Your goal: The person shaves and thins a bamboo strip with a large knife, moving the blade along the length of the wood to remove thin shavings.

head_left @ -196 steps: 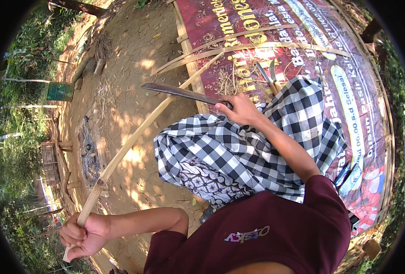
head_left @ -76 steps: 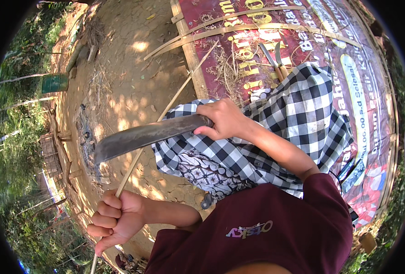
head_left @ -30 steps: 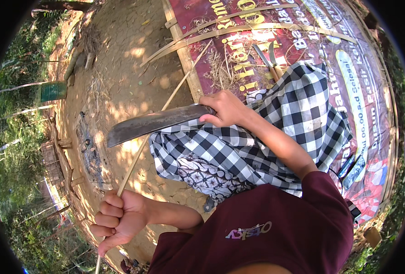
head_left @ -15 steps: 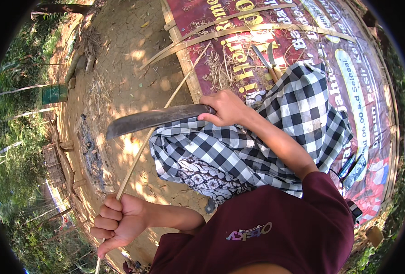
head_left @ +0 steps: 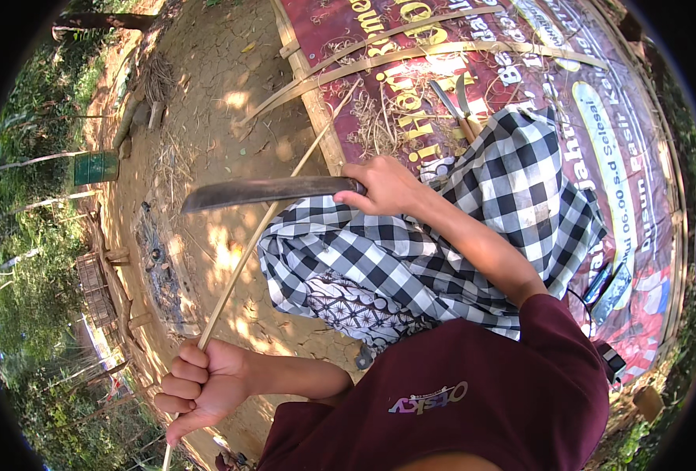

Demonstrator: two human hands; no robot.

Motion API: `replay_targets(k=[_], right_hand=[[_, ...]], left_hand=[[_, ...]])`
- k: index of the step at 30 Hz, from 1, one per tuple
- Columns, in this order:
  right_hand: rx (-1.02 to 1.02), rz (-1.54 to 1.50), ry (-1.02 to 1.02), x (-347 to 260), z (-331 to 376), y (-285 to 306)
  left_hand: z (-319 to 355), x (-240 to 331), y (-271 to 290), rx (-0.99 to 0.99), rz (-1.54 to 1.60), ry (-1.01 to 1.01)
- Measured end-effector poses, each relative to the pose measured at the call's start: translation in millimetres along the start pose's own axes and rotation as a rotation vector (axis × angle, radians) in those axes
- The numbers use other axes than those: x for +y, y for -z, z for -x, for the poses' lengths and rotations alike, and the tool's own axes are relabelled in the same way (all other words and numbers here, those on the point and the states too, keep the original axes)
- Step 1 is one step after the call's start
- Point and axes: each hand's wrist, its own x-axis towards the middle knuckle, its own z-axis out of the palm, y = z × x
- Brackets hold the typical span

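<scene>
My left hand (head_left: 199, 385) grips the near end of a long thin bamboo strip (head_left: 265, 224) that runs up and away toward the printed banner mat (head_left: 599, 118). My right hand (head_left: 387, 184) is closed around the handle of a broad machete (head_left: 261, 192). Its dark blade points left and lies across the strip, above a black-and-white checked cloth (head_left: 442, 243) over my lap. Whether the blade touches the strip cannot be told.
Several long bamboo slats (head_left: 411, 55) and a heap of shavings (head_left: 379, 129) lie on the mat, with two more blades (head_left: 454, 98) beside them. Bare dirt ground (head_left: 206, 86) stretches left, with a green box (head_left: 97, 166), a wooden crate (head_left: 97, 282) and vegetation beyond.
The machete blade has shifted slightly up and right along the strip. My left hand has slid a little lower while keeping its grip.
</scene>
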Motion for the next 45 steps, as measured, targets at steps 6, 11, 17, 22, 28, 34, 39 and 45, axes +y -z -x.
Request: replay_targets(k=[6, 11, 17, 22, 28, 34, 39, 45], right_hand=[[0.145, 0.008, -0.064, 52, -8, -24], [0.010, 0.050, -0.508, 74, -19, -8], [-0.017, -0.035, -0.079, 12, -13, -2], [0.024, -0.020, 0.051, 40, -18, -15], [0.085, 0.034, -0.758, 119, -11, -20], [0.070, -0.149, -0.437, 59, -14, -15], [0.029, -0.156, -0.211, -1, -4, 1], [-0.066, -0.302, -0.016, -62, 22, 11]], left_hand=[[-2, 0, -2, -0.012, -0.002, 0.040], [-3, 0, 9, -0.034, 0.015, 0.047], [-6, 1, 1, 0.010, -0.076, 0.005], [-6, 3, -3, 0.038, -0.123, -0.013], [-7, -5, 3, 0.066, -0.113, -0.020], [-8, -4, -1, 0.038, -0.115, -0.009], [-11, -7, 1, 0.161, -0.239, -0.070], [-5, -24, -27, 0.398, -0.535, -0.187]])
